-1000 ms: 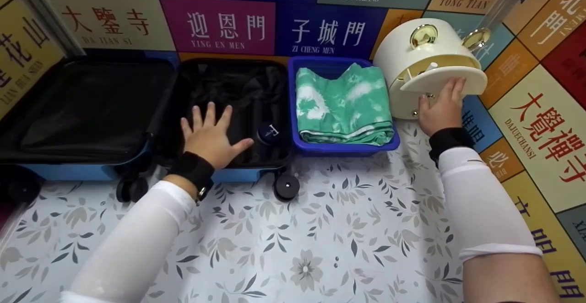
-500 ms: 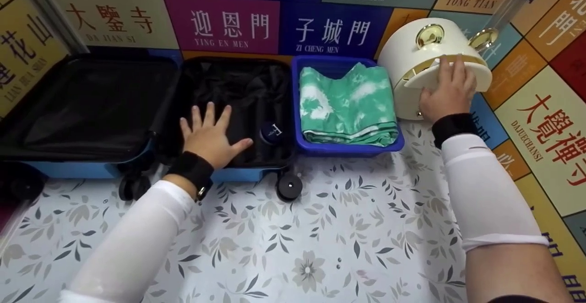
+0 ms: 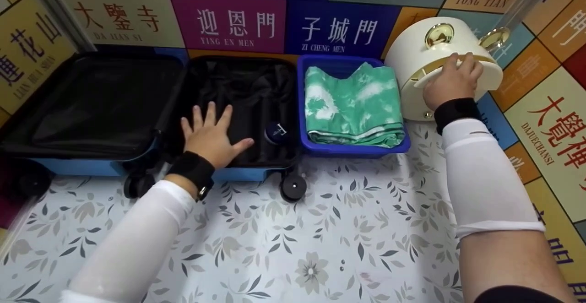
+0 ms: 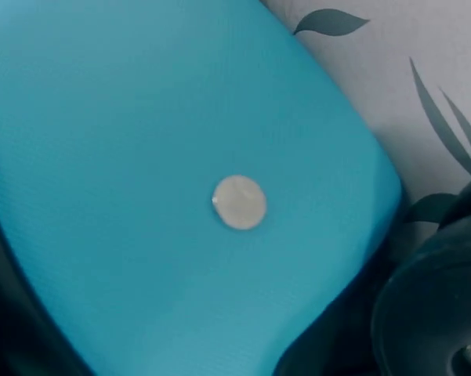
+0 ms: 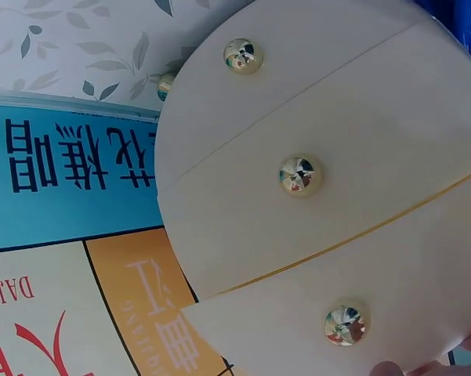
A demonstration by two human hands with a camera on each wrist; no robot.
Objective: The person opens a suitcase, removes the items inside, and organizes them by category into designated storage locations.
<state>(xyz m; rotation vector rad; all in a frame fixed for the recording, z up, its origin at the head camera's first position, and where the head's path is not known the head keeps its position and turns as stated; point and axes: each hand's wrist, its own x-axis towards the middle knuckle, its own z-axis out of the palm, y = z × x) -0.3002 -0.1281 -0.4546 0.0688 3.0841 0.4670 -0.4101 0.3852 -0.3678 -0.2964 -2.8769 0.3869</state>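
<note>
My left hand [image 3: 210,138] lies with spread fingers over the open black-lined suitcase [image 3: 256,92], beside a dark blue round lid [image 3: 276,132]. The left wrist view shows only the suitcase's blue shell [image 4: 141,196]. On the right, my right hand [image 3: 451,81] touches the front of the top drawer [image 3: 490,75] of a round cream storage box [image 3: 407,49]. Its fingertips reach the drawer's upper edge. This drawer stands slightly out, with a narrow gap above it. In the right wrist view, fingertips [image 5: 388,369] show at the drawer front [image 5: 431,274], near a gold knob [image 5: 346,325].
A blue basket [image 3: 355,153] holding a folded green-and-white cloth [image 3: 352,106] stands between suitcase and storage box. The suitcase's other half [image 3: 105,106] lies at the left. Colourful printed walls [image 3: 229,24] close off the back. Floral covering [image 3: 339,229] lies in front.
My right hand has moved up and over the drawer front, and the drawer has slid inward, narrowing its opening. The view has shifted slightly. My left hand keeps its spread pose.
</note>
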